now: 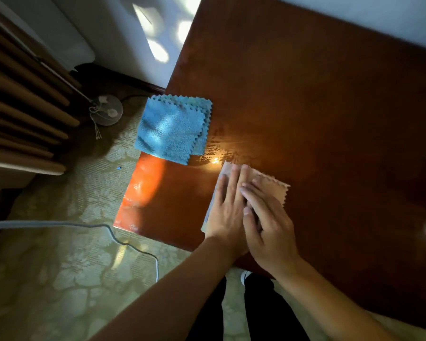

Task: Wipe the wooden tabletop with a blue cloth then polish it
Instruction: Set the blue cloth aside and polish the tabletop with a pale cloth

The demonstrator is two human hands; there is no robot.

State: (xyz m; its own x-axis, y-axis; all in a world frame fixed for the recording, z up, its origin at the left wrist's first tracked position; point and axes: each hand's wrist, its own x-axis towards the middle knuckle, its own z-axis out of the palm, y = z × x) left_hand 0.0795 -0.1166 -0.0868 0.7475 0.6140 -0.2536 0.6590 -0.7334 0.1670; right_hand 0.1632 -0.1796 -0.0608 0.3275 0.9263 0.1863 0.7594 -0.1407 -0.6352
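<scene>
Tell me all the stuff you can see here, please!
wooden tabletop: one, reddish brown, shiny, fills the right side
blue cloth: one, folded, on the table's left edge, overhanging a little
pale cloth: one, pinkish beige, flat on the table under both hands
curtain: one, tan, pleated, at left
fan base: one, round, pale, on the floor
cable: one, grey, trailing over the patterned floor
left hand: fingers straight, pressing the pale cloth
right hand: flat, pressing the pale cloth, beside the left
</scene>
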